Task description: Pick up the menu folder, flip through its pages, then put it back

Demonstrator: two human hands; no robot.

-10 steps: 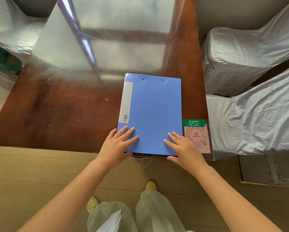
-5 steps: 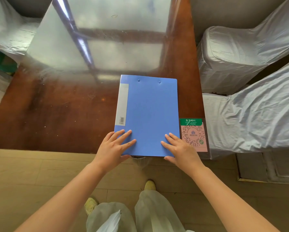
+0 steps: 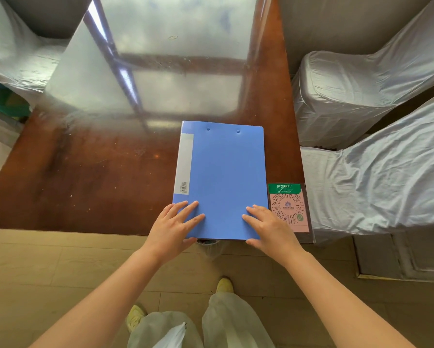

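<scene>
The blue menu folder (image 3: 223, 177) lies closed and flat on the brown glass-topped table (image 3: 90, 177), its near edge reaching the table's front edge. A grey spine label runs down its left side. My left hand (image 3: 175, 227) lies on the folder's near left corner, fingers spread on the cover and thumb at the near edge. My right hand (image 3: 268, 227) is placed the same way on the near right corner. Both hands pinch the near edge.
A pink and green QR-code card (image 3: 288, 207) lies just right of the folder at the table corner. Chairs under grey cloth covers (image 3: 366, 101) stand to the right, and another (image 3: 12, 61) at the far left. Wooden floor and my feet are below.
Both hands stay on the folder's near edge and the folder has not moved on the table. Only my view has shifted slightly.
</scene>
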